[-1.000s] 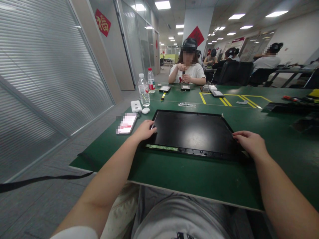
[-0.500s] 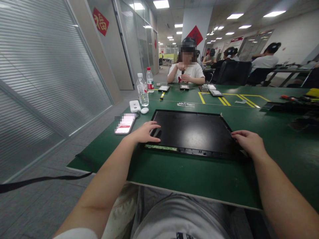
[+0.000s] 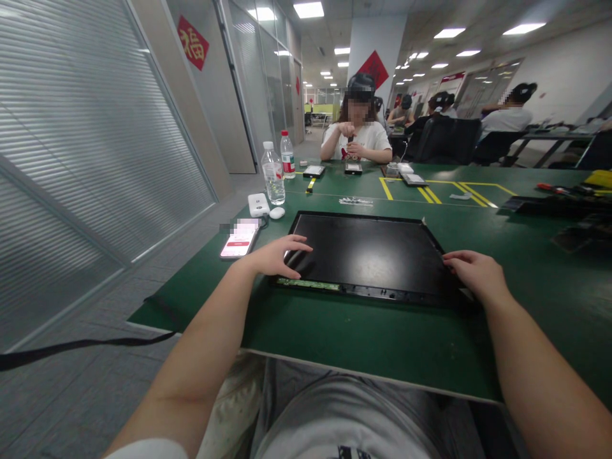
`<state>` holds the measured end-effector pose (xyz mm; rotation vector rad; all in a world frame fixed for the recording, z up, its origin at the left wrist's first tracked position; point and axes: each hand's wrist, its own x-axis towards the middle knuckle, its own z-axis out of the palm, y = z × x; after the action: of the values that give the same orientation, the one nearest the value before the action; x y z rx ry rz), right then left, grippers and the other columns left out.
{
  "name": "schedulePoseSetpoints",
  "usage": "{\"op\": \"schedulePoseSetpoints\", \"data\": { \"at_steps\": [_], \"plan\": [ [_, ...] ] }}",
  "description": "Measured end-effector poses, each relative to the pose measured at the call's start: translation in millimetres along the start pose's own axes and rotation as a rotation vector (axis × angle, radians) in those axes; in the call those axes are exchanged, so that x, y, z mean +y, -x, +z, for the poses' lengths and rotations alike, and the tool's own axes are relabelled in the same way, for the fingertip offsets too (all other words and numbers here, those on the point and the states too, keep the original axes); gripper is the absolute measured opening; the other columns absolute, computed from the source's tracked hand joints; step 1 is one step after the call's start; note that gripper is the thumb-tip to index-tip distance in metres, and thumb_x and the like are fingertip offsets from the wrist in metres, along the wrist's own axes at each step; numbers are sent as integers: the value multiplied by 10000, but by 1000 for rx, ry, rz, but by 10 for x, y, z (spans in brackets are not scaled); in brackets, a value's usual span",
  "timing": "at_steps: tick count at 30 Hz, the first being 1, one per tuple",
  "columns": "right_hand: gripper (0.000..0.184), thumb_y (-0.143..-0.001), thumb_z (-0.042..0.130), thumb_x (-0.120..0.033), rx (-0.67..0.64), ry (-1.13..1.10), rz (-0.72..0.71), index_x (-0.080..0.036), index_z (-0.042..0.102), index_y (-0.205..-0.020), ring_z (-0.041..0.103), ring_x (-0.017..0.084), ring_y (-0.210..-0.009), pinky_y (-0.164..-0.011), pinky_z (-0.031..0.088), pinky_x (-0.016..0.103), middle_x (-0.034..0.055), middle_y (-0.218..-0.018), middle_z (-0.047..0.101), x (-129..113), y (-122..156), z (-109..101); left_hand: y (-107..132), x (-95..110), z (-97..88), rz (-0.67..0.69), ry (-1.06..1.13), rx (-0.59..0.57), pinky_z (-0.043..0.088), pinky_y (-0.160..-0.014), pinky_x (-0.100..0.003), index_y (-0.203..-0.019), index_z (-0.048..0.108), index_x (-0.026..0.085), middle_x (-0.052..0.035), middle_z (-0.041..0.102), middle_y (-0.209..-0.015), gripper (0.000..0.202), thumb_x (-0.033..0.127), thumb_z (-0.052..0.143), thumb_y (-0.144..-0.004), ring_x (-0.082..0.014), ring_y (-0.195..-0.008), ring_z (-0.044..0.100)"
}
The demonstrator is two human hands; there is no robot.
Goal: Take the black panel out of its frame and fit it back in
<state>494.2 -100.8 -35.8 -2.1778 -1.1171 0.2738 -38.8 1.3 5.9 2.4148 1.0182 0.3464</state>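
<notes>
A black monitor panel point(image 3: 368, 248) lies flat on the green tabletop, screen side up, with a dull glare on it. Along its near left edge runs a green circuit strip point(image 3: 313, 285). At the left edge of the panel is my left hand point(image 3: 280, 256), thumb and fingers spread apart, the thumb over the strip's end. Fingers of my right hand point(image 3: 475, 271) are pinched together on the panel's right rim.
To the left are a phone point(image 3: 240, 238), a white charger point(image 3: 259, 204), a white mouse-shaped item point(image 3: 277, 213) and two water bottles point(image 3: 274, 175). Metal strips point(image 3: 356, 201) lie beyond the panel. A person point(image 3: 358, 137) sits opposite; dark parts and tools point(image 3: 564, 204) are at right.
My left hand has opened wider, its thumb shifting left and down toward the panel's near edge. My right hand stays on the right rim.
</notes>
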Motion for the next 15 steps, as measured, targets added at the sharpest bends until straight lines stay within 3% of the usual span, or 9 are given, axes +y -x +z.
{"op": "schedulePoseSetpoints", "data": {
  "at_steps": [7,15],
  "plan": [
    [136,-735,748,-355,7,-1,3,-306,854,-805,795,330,-890,-920,616,487,62,-772,807,-27,14,-23,4,-2,2,17,17,6,425,-1357,-506,-1447,823,324,-109,582,-1754,736,404,1005,-738,-396,-1619,555],
    [152,-746,746,-350,30,31,-11,-290,863,-823,782,309,-840,-874,608,459,62,-790,811,12,-21,22,-11,-105,23,133,-12,18,430,-1355,-542,-1459,814,289,-141,523,-1801,702,393,997,-789,-410,-1642,528]
  ]
}}
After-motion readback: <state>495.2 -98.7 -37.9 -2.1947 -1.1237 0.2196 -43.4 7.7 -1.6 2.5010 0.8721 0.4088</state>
